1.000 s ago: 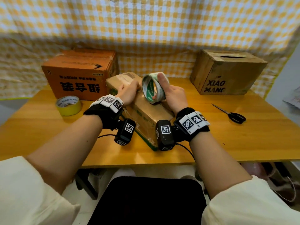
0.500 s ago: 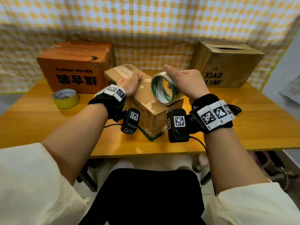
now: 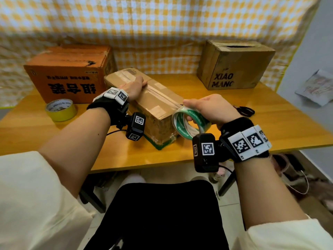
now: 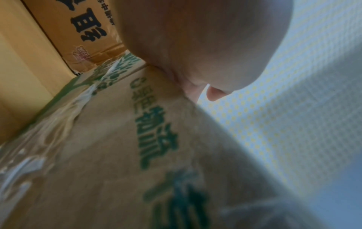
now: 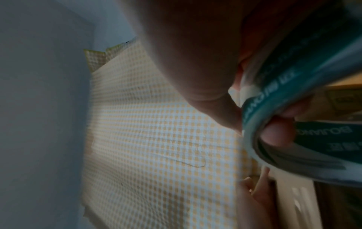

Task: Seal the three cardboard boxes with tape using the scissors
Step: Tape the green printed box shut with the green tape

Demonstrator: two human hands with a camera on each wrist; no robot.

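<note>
From the head view, I have my left hand [image 3: 134, 87] lying on the far end of the middle box [image 3: 144, 105], and my right hand [image 3: 210, 109] gripping the tape roll [image 3: 189, 124] at its near right corner; the scissors [image 3: 245, 110] lie just right. I would keep the strip taut along the seam. The left wrist view shows the palm [image 4: 195, 38] bearing on cardboard; finger curl I cannot tell. The right wrist view shows fingertips [image 5: 278, 133] hooked inside the roll.
</note>
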